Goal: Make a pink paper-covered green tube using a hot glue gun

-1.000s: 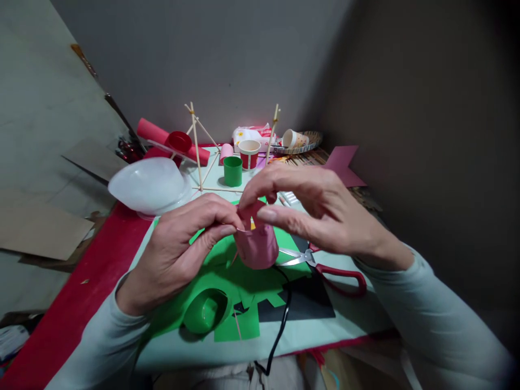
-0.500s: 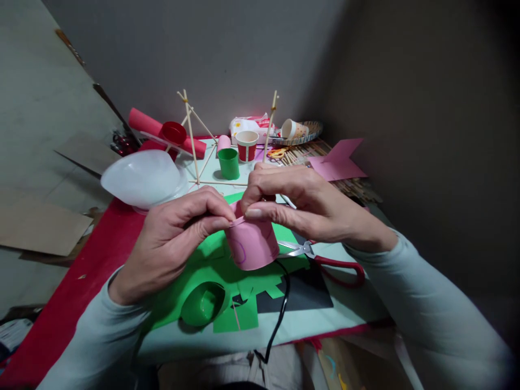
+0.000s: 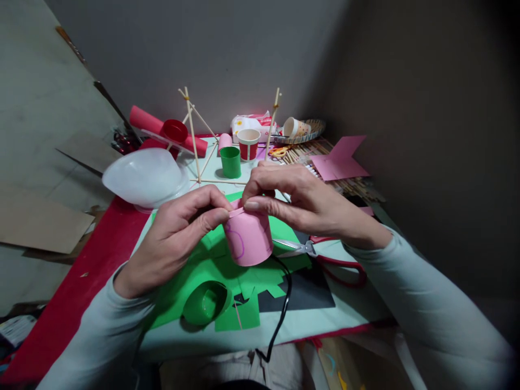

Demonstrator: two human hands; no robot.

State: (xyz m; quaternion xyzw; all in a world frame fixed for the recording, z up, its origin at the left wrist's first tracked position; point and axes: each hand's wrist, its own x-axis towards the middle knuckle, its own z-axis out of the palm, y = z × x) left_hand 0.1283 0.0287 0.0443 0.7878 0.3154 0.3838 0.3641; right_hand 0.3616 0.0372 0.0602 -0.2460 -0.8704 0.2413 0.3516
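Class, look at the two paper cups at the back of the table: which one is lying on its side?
The pale dotted cup: its mouth faces sideways, whereas the red-and-white cup stands upright with its mouth up.

So my table (image 3: 304, 325) is pale on top with red (image 3: 97, 260) down the left side, and it's pretty packed. Green paper (image 3: 170, 298) covers a lot of the front, with a black sheet (image 3: 312, 292) beneath part of it. Red-handled scissors (image 3: 310, 248) lie to the right, and a black cord (image 3: 286, 298) runs off the front edge. Further back I've got a stick frame (image 3: 192, 135), a green paper tube (image 3: 231, 163) and a red-and-white cup (image 3: 248, 149), both upright.
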